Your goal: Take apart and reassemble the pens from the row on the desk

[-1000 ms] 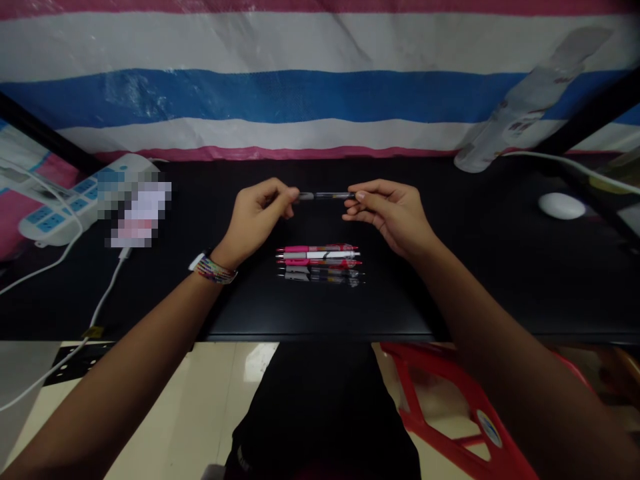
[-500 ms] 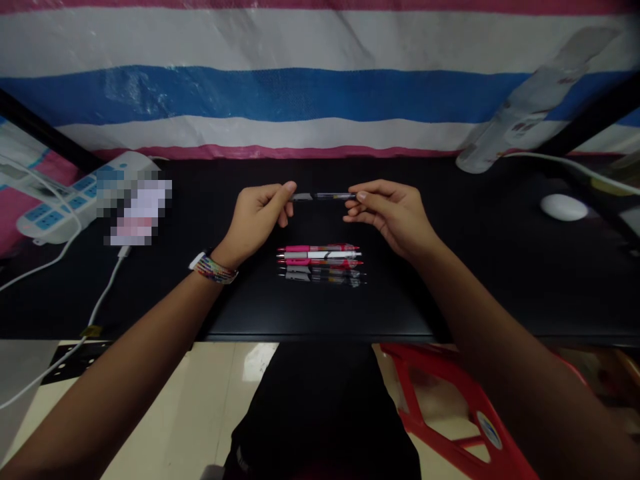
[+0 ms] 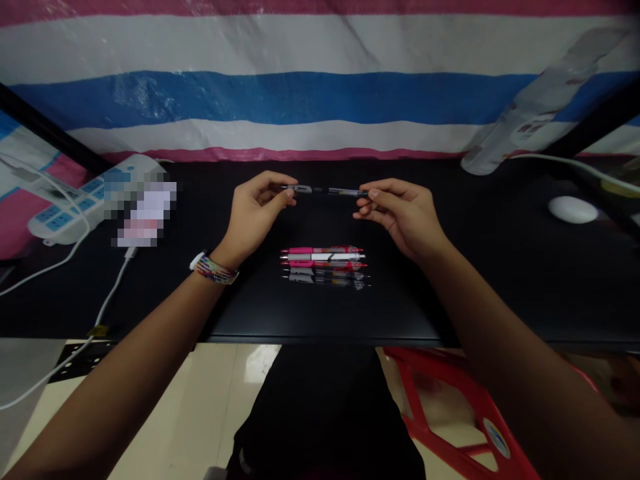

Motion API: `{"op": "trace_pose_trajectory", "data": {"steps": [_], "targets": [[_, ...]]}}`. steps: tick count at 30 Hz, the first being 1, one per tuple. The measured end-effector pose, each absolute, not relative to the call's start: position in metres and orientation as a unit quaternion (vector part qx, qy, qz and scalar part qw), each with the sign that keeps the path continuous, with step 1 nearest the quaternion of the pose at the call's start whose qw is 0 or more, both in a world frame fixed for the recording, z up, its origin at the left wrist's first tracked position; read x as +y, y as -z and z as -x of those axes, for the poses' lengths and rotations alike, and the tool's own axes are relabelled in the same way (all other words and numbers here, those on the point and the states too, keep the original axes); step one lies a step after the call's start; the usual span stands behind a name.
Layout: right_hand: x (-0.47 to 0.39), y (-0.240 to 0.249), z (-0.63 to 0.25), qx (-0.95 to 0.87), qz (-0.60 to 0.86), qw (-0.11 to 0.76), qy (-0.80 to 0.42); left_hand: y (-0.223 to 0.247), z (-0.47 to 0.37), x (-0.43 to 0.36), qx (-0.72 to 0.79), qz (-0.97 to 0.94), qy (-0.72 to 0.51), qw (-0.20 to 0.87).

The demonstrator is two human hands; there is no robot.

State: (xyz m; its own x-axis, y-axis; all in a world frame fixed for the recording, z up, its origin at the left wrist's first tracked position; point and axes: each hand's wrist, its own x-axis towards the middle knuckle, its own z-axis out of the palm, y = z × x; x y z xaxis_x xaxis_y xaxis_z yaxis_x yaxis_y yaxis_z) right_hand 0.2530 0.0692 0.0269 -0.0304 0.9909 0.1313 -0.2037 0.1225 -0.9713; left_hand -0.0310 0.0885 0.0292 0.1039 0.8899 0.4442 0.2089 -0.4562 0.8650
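Between my two hands a dark, partly clear pen [image 3: 327, 191] with a grey grip is held level above the black desk. My left hand [image 3: 260, 207] pinches its grey end between thumb and fingers. At the other end, my right hand [image 3: 403, 210] is closed on the pen's tip with thumb and forefinger. Several pens lie side by side on the desk, nearer to me: a pink pen [image 3: 320, 251] at the back, a white pen [image 3: 330, 257] with a grey grip, another pink pen [image 3: 325, 265], and dark clear pens [image 3: 325, 277] in front.
A white power strip [image 3: 75, 207] and a blurred-out phone [image 3: 145, 213] with a white cable are on the left. To the right lie a white mouse [image 3: 573, 209] and a clear plastic bottle [image 3: 530, 107]. A striped sheet [image 3: 310, 97] hangs behind; a red stool [image 3: 450, 400] stands below.
My left fingers have shifted on the pen, so more of its grey end shows. Both hands have risen slightly and moved a little apart. The row of pens stays put.
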Motion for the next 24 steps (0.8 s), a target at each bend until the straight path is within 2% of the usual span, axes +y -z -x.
{"op": "trace_pose_trajectory", "data": {"steps": [24], "targets": [[0.076,-0.026,-0.265,-0.478,0.432,0.604,-0.47,-0.031,0.03,0.09,0.42,-0.639,-0.567,0.305]]}}
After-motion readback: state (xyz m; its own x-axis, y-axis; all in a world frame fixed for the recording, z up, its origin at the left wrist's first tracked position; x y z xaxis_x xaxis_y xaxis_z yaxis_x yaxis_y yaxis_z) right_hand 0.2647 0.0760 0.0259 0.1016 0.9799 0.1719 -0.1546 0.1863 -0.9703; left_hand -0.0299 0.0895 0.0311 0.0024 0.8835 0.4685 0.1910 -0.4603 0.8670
